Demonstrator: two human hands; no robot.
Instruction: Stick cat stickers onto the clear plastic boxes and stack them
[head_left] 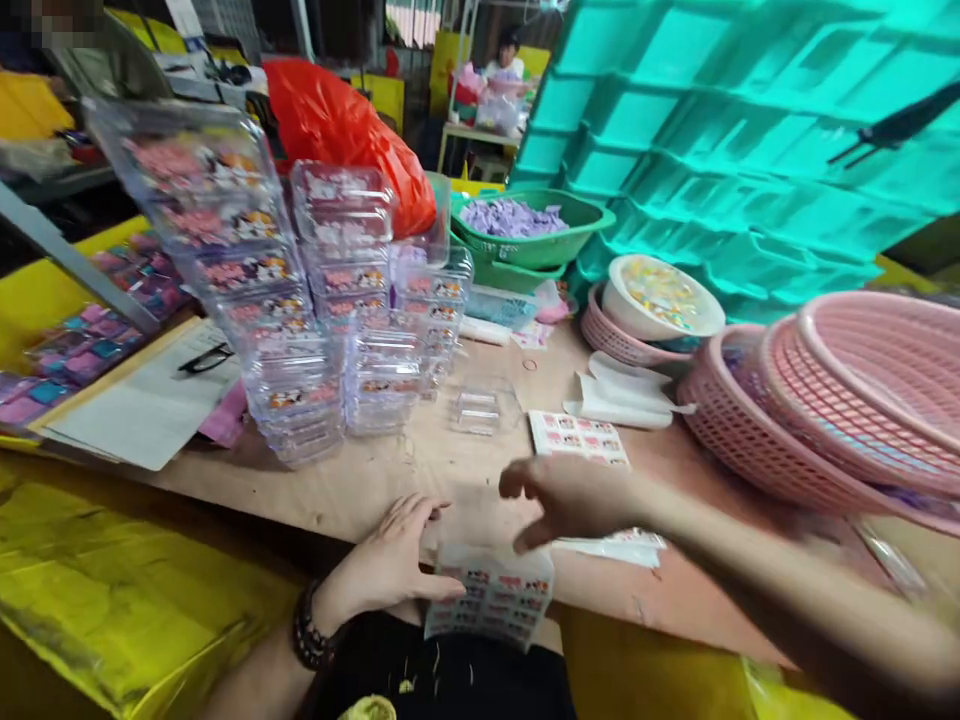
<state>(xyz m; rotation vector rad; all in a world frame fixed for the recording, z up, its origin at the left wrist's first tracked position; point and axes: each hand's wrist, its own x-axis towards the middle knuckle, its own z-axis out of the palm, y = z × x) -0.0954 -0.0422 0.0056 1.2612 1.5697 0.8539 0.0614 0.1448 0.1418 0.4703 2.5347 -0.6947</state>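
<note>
My left hand (401,560), with a dark bead bracelet at its wrist, rests at the table's front edge with fingers spread. Its thumb reaches over a sheet of printed stickers (491,595) that hangs at the edge above my lap. My right hand (574,495) is raised over the table, blurred, fingers curved and apart, with nothing visible in it. Behind it lies another stack of sticker sheets (574,436). A clear plastic tray (480,408) sits farther back on the table (360,480).
Tall stacks of clear boxes (262,270) stand at left. Pink baskets (787,430) crowd the right, near a white bowl (660,300). Green basins (532,235) and a teal crate (675,110) are behind. A person (507,62) is far back.
</note>
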